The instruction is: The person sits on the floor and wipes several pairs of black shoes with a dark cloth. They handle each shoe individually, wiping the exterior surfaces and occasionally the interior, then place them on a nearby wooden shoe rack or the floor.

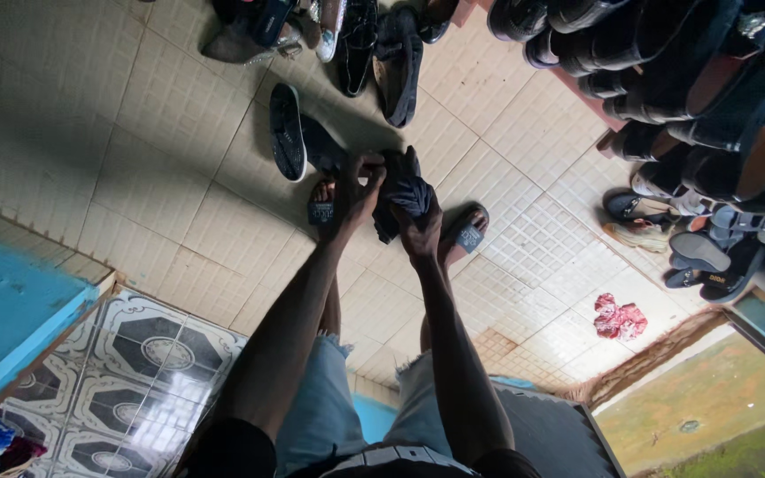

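Where shoes (666, 88) crowd tiled floor (161, 142), hands hold cloth (405, 190).

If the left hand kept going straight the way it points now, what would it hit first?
Probably the dark shoe lying on its side on the tiled floor just beyond the left hand, though depth is hard to judge from above.

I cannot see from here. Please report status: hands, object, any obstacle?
Left hand and right hand both grip dark shoe. Held above tiled floor. Loose shoe lies nearby, apart.
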